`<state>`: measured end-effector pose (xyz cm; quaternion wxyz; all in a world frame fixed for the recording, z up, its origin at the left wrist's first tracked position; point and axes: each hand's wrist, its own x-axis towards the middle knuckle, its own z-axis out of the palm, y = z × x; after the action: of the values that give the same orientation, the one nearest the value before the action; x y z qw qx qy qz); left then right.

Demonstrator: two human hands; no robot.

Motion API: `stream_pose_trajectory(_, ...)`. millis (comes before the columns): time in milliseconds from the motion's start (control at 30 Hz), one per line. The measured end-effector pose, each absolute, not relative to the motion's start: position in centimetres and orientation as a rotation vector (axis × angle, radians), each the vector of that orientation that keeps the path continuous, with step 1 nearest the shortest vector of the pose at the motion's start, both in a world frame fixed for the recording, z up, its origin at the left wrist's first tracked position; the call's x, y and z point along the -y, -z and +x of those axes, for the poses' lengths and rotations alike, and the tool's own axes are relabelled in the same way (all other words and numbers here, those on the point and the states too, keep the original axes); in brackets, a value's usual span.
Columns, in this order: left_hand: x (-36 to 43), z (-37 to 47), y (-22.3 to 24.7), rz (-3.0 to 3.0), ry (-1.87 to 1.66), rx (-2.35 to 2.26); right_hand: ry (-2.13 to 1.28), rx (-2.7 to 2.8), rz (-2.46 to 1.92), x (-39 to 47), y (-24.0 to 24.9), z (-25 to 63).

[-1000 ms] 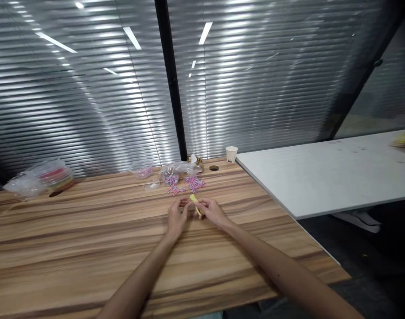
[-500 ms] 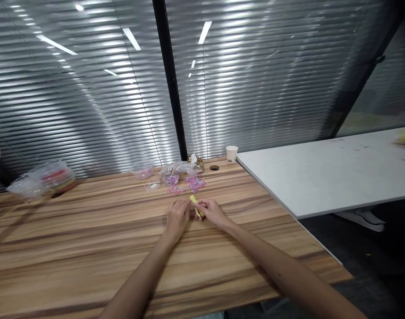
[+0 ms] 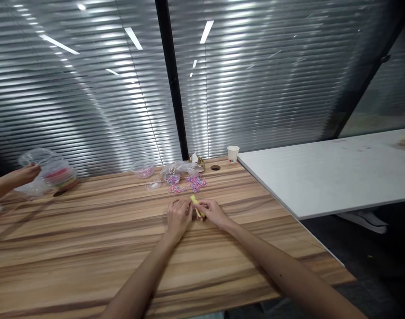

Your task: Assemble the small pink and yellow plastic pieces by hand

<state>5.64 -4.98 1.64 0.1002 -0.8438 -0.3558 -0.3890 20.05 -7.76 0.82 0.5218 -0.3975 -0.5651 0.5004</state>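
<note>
Both my hands meet over the wooden table [image 3: 122, 248], around a small narrow yellow bundle [image 3: 193, 200] whose exact kind is too small to make out. My right hand [image 3: 212, 212] pinches it between thumb and fingers, and its folded lower end shows under them. With fingers curled in, my left hand [image 3: 179, 217] closes on the bundle's left side; its fingertips are partly hidden. Just beyond lie a heap of pink, purple and blue small bands [image 3: 196, 182] and a smaller scatter of bands [image 3: 177, 189].
Behind the heap are a clear plastic bag [image 3: 181, 168], a clear tub [image 3: 144, 170] and a round lid [image 3: 153, 184]. A paper cup [image 3: 233, 153] stands near a white table [image 3: 322, 177]. At left, another person's hand [image 3: 30, 173] holds clear plastic beside stacked coloured containers [image 3: 60, 177].
Another person's hand has come in from the left with clear plastic, over the bag and containers there. My hands and the yellow bundle have hardly moved.
</note>
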Motion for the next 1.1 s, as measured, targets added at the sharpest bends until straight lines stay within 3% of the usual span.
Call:
stream_pose_trajectory(467, 4.3, 5.2, -1.4, -2.683, 1.186, 1.124, -1.159, 1.327, -0.985, 7.6, -0.9, 20.0)
stream_pose_trajectory(733, 4.5, 5.4, -2.1, -2.807, 1.589, 1.431, -1.200, 1.418, -0.992, 7.7, -1.0, 20.2)
stream_pose_trajectory(1100, 4.0, 5.5, -1.9, -2.870, 1.820, 1.581, -1.116, 1.382, -1.009, 7.9, -1.2, 20.2)
